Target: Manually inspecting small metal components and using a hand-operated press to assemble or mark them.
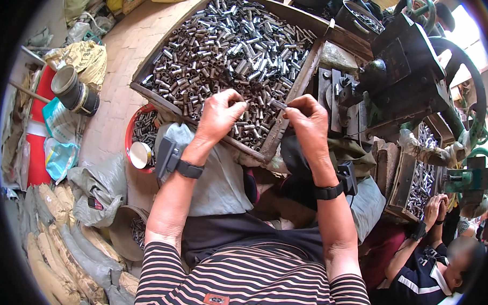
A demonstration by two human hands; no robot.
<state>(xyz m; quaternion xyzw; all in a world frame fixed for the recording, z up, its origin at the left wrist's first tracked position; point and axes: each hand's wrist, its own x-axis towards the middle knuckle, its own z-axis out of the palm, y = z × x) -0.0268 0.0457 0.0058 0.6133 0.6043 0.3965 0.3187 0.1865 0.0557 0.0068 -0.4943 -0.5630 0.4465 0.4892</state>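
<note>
A wooden tray (173, 108) full of short metal tubes (231, 44) lies in front of me. Over its near edge, my right hand (311, 120) pinches one small metal tube (278, 105) between thumb and forefinger; the tube points left. My left hand (219, 116) is above the tray's near side, its fingers curled and thumb and forefinger pressed together. What those fingers hold, if anything, is too small to make out. Loose tubes lie just below both hands.
Right of the tray stands a dark metal press (403, 66) with a big wheel (475, 80). A red basin (130, 140) of tubes sits at left, near stacked sacks (63, 248). At lower right, a co-worker (423, 266) sits by another box of tubes (421, 183).
</note>
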